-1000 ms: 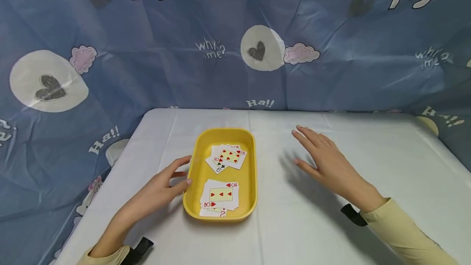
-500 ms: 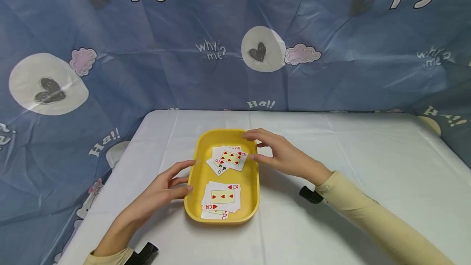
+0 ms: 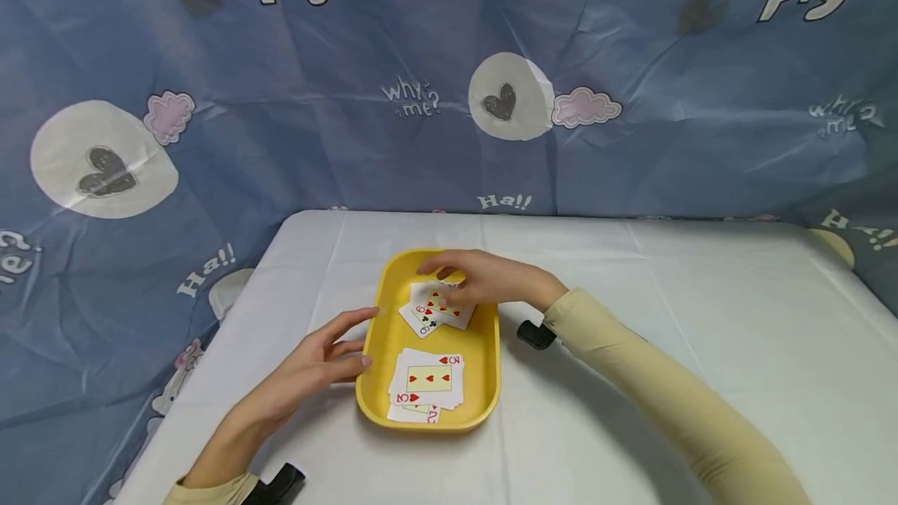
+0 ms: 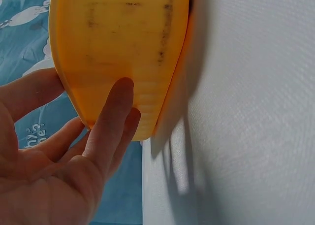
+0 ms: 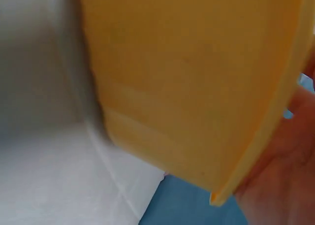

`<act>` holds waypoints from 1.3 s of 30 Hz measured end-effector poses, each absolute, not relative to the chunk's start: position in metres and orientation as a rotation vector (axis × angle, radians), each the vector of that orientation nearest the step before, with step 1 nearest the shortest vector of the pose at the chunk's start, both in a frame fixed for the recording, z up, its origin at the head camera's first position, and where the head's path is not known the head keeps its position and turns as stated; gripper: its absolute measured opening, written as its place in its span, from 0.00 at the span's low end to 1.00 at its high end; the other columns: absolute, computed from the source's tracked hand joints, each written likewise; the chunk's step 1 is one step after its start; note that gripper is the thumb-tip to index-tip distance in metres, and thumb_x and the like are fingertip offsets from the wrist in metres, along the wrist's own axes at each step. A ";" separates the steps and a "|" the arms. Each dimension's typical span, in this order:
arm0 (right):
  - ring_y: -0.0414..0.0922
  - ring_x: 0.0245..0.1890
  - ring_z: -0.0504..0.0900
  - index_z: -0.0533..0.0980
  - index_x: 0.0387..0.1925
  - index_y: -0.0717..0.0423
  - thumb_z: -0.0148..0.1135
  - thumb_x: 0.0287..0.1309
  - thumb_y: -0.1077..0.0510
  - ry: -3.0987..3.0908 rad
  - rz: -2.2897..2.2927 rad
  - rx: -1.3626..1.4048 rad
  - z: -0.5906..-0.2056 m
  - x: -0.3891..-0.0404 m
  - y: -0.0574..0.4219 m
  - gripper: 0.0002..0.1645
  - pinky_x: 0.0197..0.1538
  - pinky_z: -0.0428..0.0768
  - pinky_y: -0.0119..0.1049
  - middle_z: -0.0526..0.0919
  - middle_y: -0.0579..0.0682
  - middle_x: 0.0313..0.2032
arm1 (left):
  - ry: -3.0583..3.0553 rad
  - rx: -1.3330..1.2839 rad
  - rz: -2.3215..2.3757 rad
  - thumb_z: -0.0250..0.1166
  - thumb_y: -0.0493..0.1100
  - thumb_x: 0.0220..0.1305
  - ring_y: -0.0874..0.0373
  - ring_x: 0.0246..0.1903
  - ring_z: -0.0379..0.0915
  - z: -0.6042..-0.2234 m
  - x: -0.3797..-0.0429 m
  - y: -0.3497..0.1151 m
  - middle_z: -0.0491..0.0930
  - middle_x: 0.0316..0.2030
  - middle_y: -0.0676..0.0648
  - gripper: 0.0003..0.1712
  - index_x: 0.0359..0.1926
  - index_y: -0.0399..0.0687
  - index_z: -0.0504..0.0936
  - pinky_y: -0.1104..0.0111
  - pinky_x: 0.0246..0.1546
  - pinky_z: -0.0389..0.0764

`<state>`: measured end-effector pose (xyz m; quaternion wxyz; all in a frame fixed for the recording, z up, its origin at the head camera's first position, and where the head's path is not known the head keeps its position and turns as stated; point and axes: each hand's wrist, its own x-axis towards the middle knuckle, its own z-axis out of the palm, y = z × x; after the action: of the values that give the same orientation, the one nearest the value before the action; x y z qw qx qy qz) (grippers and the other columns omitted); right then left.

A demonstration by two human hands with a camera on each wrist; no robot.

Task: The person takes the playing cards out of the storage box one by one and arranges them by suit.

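A yellow tray [image 3: 480,365] holds two loose piles of playing cards. In the far pile [image 3: 423,321], a six of hearts lies over a six of clubs; the near pile [image 3: 429,379] has a three of hearts on top. My right hand [image 3: 494,277] reaches over the tray's right rim, its fingers spread above the far pile and the thumb at the six of hearts. Fingers of my left hand [image 3: 309,365] touch the tray's left side. In the left wrist view one fingertip [image 4: 123,89] rests on the tray's outer wall. The right wrist view mostly shows the tray wall [image 5: 187,87].
The tray stands on a white-covered table [image 3: 631,294]. A blue printed cloth [image 3: 337,154] hangs behind the table and along its left side. Black wrist devices [image 3: 536,335] sit at both sleeves.
My right hand has moved left from beside the tray to over the far card pile. The left hand stays at the tray's left side. Both piles look unmoved.
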<state>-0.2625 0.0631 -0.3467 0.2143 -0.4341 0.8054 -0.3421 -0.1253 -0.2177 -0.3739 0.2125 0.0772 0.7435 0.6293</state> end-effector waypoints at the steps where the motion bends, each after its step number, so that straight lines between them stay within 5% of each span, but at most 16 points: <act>1: 0.52 0.62 0.72 0.68 0.67 0.57 0.62 0.63 0.65 2.237 -0.899 -1.195 -0.347 -0.266 0.059 0.31 0.61 0.73 0.45 0.71 0.54 0.64 | 2.059 0.215 1.749 0.63 0.39 0.68 0.42 0.60 0.70 -0.374 -0.125 -0.218 0.63 0.67 0.34 0.38 0.74 0.53 0.58 0.57 0.50 0.80; 11: 0.48 0.53 0.68 0.68 0.68 0.49 0.69 0.55 0.68 2.161 -0.546 -1.074 -0.345 -0.283 0.033 0.40 0.45 0.75 0.32 0.69 0.50 0.60 | 2.030 0.213 1.743 0.62 0.40 0.69 0.43 0.60 0.71 -0.372 -0.123 -0.219 0.65 0.66 0.34 0.38 0.75 0.54 0.56 0.57 0.51 0.80; 31: 0.41 0.46 0.69 0.72 0.62 0.42 0.78 0.49 0.53 2.309 -0.385 -1.282 -0.361 -0.275 0.025 0.38 0.51 0.71 0.31 0.68 0.45 0.54 | 2.039 0.185 1.752 0.64 0.40 0.68 0.43 0.60 0.71 -0.370 -0.122 -0.217 0.65 0.67 0.35 0.38 0.75 0.56 0.58 0.57 0.51 0.79; 39: 0.42 0.39 0.71 0.68 0.60 0.44 0.75 0.53 0.59 2.358 -0.600 -1.410 -0.370 -0.272 0.026 0.36 0.44 0.72 0.32 0.74 0.43 0.46 | 2.037 0.191 1.760 0.63 0.39 0.68 0.43 0.60 0.70 -0.371 -0.121 -0.217 0.65 0.67 0.35 0.38 0.75 0.55 0.58 0.57 0.51 0.79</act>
<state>-0.2723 0.0262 -0.3696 0.1640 -0.4947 0.8271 -0.2103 -0.1213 -0.2173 -0.3708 0.2197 0.0689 0.7364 0.6361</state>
